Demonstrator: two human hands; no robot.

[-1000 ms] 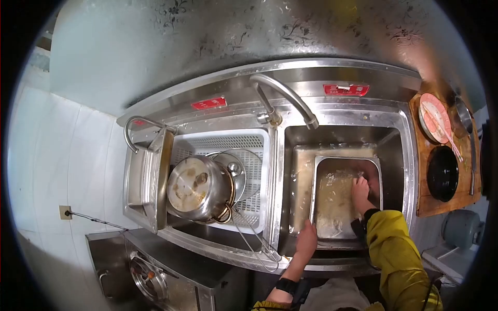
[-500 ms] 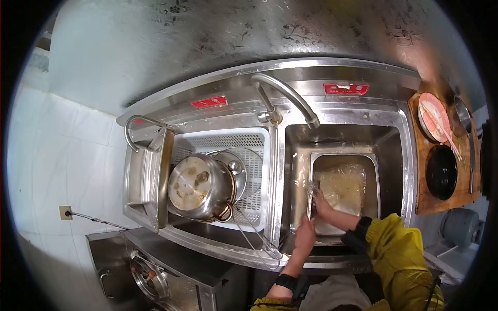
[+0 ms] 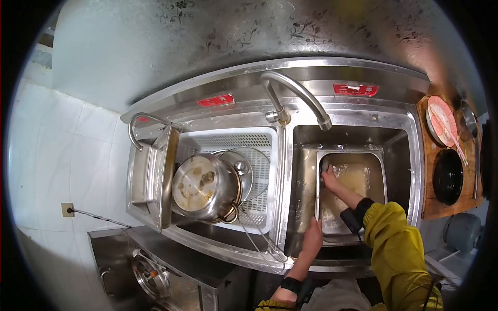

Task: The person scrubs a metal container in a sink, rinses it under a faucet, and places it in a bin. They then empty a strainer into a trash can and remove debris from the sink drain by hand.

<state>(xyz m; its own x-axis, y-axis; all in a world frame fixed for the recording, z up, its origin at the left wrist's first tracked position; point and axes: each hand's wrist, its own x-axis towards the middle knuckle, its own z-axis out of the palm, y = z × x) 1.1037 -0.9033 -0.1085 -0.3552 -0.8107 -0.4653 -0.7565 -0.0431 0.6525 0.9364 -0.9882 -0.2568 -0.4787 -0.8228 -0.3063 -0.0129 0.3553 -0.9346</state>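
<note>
A rectangular steel pan (image 3: 384, 181) with cloudy water in it sits in the right sink basin (image 3: 302, 207). My left hand (image 3: 312, 238) is closed on the pan's rim at its near left corner. Inside the pan, against the left wall toward the far corner, my right hand (image 3: 331, 180) presses a grey scrubber (image 3: 325, 165), which looks like steel wool. The fingers partly cover it.
A curved faucet (image 3: 301, 93) arches over the divider. In the left basin, a white plastic basket (image 3: 267, 207) holds an upturned pot (image 3: 199, 186) and a glass lid (image 3: 257, 173). On the right, a wooden board (image 3: 433, 207) carries a black bowl (image 3: 447, 176) and a pink-rimmed plate (image 3: 441, 116).
My right hand has moved away from me along the pan's left wall with the scrubber, from mid-side toward the far corner. My left hand stays at the near left rim.
</note>
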